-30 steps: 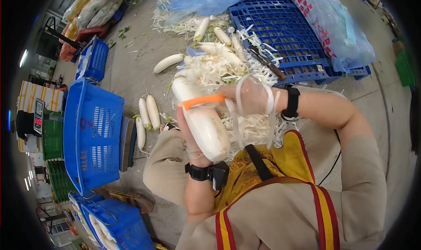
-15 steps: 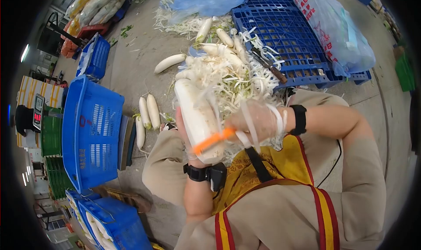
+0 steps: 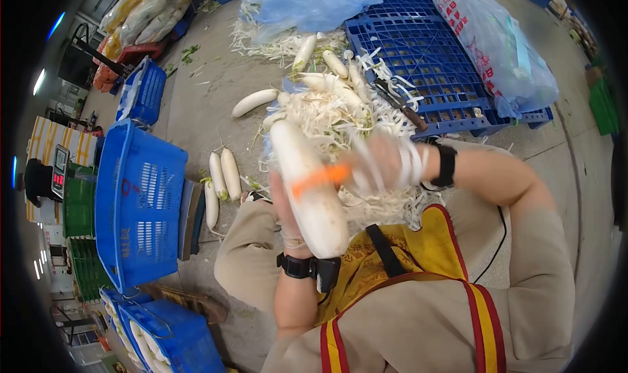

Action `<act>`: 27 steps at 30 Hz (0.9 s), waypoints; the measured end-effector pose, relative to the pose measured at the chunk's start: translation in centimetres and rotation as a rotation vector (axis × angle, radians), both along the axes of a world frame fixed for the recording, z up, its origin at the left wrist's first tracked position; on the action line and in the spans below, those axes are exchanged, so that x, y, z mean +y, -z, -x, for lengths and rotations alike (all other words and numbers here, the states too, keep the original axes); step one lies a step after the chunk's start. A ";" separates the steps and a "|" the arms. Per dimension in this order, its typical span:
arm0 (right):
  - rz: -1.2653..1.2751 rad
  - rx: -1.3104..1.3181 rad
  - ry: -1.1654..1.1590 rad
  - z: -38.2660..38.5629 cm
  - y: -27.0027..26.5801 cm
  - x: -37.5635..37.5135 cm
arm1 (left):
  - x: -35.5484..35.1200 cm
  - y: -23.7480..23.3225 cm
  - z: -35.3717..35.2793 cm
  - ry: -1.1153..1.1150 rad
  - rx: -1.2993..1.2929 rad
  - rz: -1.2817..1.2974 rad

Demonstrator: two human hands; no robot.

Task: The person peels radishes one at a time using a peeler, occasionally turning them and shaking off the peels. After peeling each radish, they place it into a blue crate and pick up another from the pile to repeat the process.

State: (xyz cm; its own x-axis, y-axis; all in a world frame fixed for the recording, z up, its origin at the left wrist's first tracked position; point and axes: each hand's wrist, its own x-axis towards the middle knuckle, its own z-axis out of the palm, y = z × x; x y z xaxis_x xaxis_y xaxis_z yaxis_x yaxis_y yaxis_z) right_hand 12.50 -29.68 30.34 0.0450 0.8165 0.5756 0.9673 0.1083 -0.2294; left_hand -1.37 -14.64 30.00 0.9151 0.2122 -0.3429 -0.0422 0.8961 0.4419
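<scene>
A large white radish (image 3: 314, 206) lies lengthwise across my lap area, its lower end toward my body. My left hand (image 3: 284, 209), in a thin clear glove, wraps its left side from beneath. An orange peeler (image 3: 322, 179) rests across the radish's middle, its handle end in my right hand (image 3: 379, 164). That hand is smeared by motion, and pale strips of peel hang around its wrist. Below and beyond lies a heap of radish peelings (image 3: 327, 118) with several whole radishes, among them one radish (image 3: 255, 103) to its left.
A blue basket (image 3: 140, 203) stands at my left, and a crate of radishes (image 3: 176, 334) sits nearer. Three small radishes (image 3: 230, 173) lie on the floor. A blue pallet (image 3: 418, 59) bears a filled plastic bag (image 3: 494, 46); a knife (image 3: 402, 105) lies at its edge.
The peeler has moved up the radish, away from my body, with my right hand. The radish sits slightly lower and further right in view.
</scene>
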 end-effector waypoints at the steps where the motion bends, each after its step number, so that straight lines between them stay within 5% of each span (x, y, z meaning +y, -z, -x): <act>1: 0.056 0.129 -0.142 1.6 -0.2 -0.4 | 0.7 0.7 0.0 -0.001 0.004 -0.003; 3: 0.112 0.262 -0.278 2.3 0.0 -0.4 | 1.6 2.1 0.1 0.074 -0.220 0.054; 4: 0.115 0.287 -0.232 1.7 0.4 0.3 | -1.4 -1.7 0.7 -0.182 -0.001 -0.116; 6: 0.081 0.388 -0.203 -1.7 1.8 1.5 | -1.0 -1.3 0.2 -0.109 0.041 -0.094; 7: 0.311 0.275 0.067 -3.8 1.2 2.6 | -0.8 -0.9 0.2 -0.045 0.090 -0.074; 8: 0.534 0.153 0.337 -5.0 0.7 3.6 | -0.3 0.4 0.2 0.155 -0.179 -0.044; 9: 0.533 0.152 0.338 -5.0 0.9 3.2 | -0.3 0.9 0.0 0.156 -0.180 -0.045; 11: 0.211 0.453 0.109 -4.8 1.5 2.0 | -0.2 1.5 -0.4 0.177 -0.233 -0.033; 12: -0.065 0.117 0.039 -2.5 0.1 1.2 | -0.1 1.2 -0.4 0.165 -0.236 -0.032; 15: 0.198 0.139 -0.232 1.3 0.0 0.1 | 0.5 0.0 -0.3 -0.041 0.033 -0.060; 18: 0.185 0.477 -0.073 -0.8 0.8 1.8 | 0.7 0.0 0.2 0.024 -0.003 -0.041; 21: 0.378 -0.018 0.347 -6.6 0.7 2.9 | -0.8 0.8 -0.1 0.189 -0.170 0.034; 23: 0.033 0.032 0.302 -6.6 0.8 2.0 | -1.2 -0.2 -0.1 0.142 -0.053 -0.017; 25: 0.057 0.158 0.397 -3.1 -0.6 1.2 | -0.6 -0.6 -0.6 0.078 -0.019 -0.084; 26: -0.165 0.105 0.156 -2.2 -0.4 1.0 | -0.1 -0.6 -0.9 0.060 -0.018 -0.082; 27: -0.119 0.145 0.083 -0.7 -0.3 0.5 | 0.6 -0.5 -1.1 -0.031 0.022 -0.111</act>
State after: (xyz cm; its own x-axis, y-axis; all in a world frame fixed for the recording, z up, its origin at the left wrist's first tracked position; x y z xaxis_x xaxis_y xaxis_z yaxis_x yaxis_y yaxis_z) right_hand 13.23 -29.15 30.59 0.1992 0.7329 0.6505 0.9317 0.0643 -0.3576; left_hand -0.28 -14.05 30.53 0.9002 0.2781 -0.3352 -0.0584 0.8397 0.5399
